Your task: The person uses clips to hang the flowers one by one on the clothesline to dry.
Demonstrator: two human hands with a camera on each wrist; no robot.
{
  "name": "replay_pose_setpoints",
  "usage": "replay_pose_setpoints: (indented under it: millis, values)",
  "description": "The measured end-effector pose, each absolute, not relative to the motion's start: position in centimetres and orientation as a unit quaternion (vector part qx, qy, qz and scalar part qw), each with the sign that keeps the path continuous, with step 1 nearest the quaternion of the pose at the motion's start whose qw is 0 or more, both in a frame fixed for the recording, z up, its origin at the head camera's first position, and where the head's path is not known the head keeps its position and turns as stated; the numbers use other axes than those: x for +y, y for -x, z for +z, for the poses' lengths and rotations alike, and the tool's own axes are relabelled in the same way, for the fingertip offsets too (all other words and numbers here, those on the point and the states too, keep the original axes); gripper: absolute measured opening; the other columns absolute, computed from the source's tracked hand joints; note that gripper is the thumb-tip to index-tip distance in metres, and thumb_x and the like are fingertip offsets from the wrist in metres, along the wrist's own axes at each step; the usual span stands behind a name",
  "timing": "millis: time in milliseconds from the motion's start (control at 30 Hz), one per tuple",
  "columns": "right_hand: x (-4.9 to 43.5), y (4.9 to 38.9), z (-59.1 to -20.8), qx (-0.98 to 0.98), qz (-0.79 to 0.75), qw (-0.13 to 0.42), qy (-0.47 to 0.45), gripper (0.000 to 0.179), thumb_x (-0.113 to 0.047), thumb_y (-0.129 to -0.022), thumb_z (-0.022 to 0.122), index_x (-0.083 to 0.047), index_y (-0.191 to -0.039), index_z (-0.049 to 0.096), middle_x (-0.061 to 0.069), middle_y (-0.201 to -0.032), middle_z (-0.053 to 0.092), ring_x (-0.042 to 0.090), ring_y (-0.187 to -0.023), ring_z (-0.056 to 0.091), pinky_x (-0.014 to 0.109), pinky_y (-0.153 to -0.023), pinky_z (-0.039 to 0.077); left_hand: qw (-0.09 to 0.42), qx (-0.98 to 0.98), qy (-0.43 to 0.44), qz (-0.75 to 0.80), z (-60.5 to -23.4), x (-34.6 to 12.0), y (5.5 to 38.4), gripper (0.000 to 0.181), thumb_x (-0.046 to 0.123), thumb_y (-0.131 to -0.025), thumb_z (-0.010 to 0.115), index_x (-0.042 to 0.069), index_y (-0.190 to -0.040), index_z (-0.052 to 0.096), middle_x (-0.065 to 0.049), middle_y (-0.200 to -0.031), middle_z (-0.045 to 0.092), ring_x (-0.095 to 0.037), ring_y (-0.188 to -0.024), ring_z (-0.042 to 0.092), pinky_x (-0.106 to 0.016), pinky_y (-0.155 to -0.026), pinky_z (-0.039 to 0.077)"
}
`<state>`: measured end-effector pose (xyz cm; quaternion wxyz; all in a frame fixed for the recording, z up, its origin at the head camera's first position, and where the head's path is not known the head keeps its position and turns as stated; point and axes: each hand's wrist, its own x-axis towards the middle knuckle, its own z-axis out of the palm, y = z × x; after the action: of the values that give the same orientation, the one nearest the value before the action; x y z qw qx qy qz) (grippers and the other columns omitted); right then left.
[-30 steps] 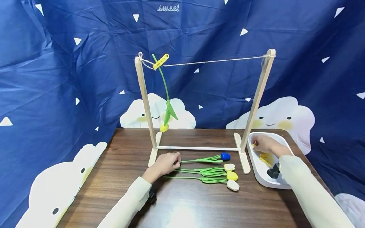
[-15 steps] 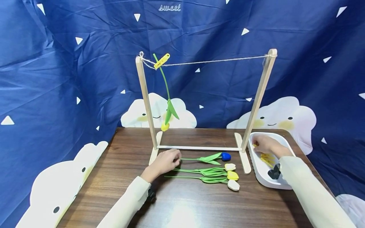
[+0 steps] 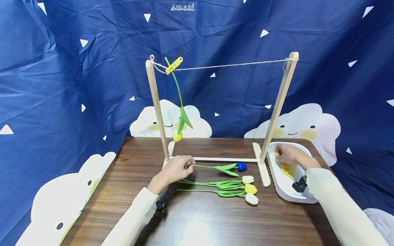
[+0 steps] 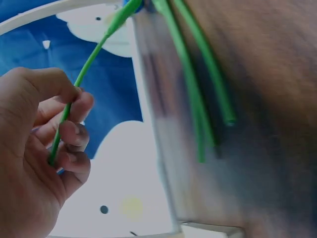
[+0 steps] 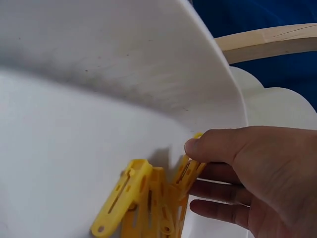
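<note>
My left hand (image 3: pixel 178 169) pinches the green stem of a blue tulip (image 3: pixel 241 166) near its end. In the left wrist view, thumb and fingers curl round that stem (image 4: pixel 91 57). Two white tulips (image 3: pixel 251 199) and a yellow tulip (image 3: pixel 250 188) lie on the table just in front of it. Inside the white tray (image 3: pixel 278 189), my right hand (image 3: pixel 289 154) pinches a yellow clothespin (image 5: pixel 189 171) between thumb and fingers. Several more yellow clothespins (image 5: pixel 124 196) lie beside it in a pile.
A wooden stand (image 3: pixel 278 107) with a string (image 3: pixel 231 65) across its top rises behind the tulips. Near its left post a yellow clothespin (image 3: pixel 174 65) holds a hanging yellow tulip (image 3: pixel 177 136). The wooden table (image 3: pixel 129 164) lies beneath; a blue curtain (image 3: pixel 92 68) hangs behind.
My left hand has lifted the stem of the blue tulip slightly, away from the other tulips and toward the stand. My right hand has shifted a little to the right within the tray.
</note>
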<state>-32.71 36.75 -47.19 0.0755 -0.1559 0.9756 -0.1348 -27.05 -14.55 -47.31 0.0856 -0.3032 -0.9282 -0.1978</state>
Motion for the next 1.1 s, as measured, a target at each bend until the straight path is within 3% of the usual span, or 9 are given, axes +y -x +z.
replay_pose_setpoints:
  millis: [267, 500, 733, 967, 1100]
  values:
    - [36.9, 32.7, -46.4, 0.98, -0.136, 0.049, 0.139, 0.027, -0.016, -0.091, 0.075, 0.003, -0.106, 0.062, 0.011, -0.089, 0.068, 0.024, -0.078, 0.062, 0.046, -0.075, 0.054, 0.124, -0.911, 0.301, -0.254, -44.9, -14.5, 26.7, 0.005, 0.021, -0.093, 0.074, 0.022, -0.096, 0.078, 0.009, -0.079, 0.076, 0.001, -0.067, 0.062, -0.025, -0.065, 0.051]
    - [36.7, 32.3, -45.0, 0.977, -0.177, 0.035, 0.111, 0.035, -0.02, -0.094, 0.074, 0.006, -0.114, 0.063, 0.023, -0.103, 0.071, 0.035, -0.092, 0.068, 0.058, -0.085, 0.055, 0.1, -0.89, 0.275, -0.35, -43.4, -14.4, 26.4, 0.005, 0.023, -0.092, 0.079, 0.018, -0.092, 0.08, 0.011, -0.07, 0.073, 0.0, -0.058, 0.056, -0.023, -0.06, 0.048]
    - [36.3, 32.0, -43.2, 0.97, -0.196, 0.0, 0.142, 0.03, -0.019, -0.094, 0.076, 0.004, -0.109, 0.064, 0.019, -0.098, 0.071, 0.031, -0.089, 0.068, 0.048, -0.079, 0.054, 0.063, -0.831, 0.258, -0.489, -42.5, -13.7, 26.4, 0.005, 0.016, -0.095, 0.08, 0.012, -0.094, 0.08, 0.0, -0.067, 0.073, -0.011, -0.059, 0.07, -0.021, -0.053, 0.048]
    - [35.3, 31.6, -41.7, 0.965, -0.215, -0.02, 0.149, 0.031, -0.018, -0.095, 0.076, 0.005, -0.113, 0.064, 0.018, -0.099, 0.073, 0.03, -0.091, 0.069, 0.043, -0.08, 0.054, 0.118, -0.797, 0.265, -0.53, -42.0, -12.9, 26.7, 0.006, 0.016, -0.096, 0.08, 0.011, -0.097, 0.079, -0.009, -0.069, 0.071, -0.008, -0.056, 0.058, -0.02, -0.052, 0.04]
    - [34.7, 31.3, -40.9, 0.963, -0.219, -0.026, 0.155, 0.031, -0.019, -0.095, 0.077, 0.004, -0.113, 0.064, 0.017, -0.101, 0.074, 0.029, -0.094, 0.069, 0.042, -0.082, 0.055, 0.087, -0.768, 0.269, -0.574, -42.0, -12.3, 26.8, 0.008, 0.014, -0.103, 0.071, 0.008, -0.107, 0.074, -0.019, -0.09, 0.077, -0.014, -0.061, 0.069, -0.024, -0.055, 0.051]
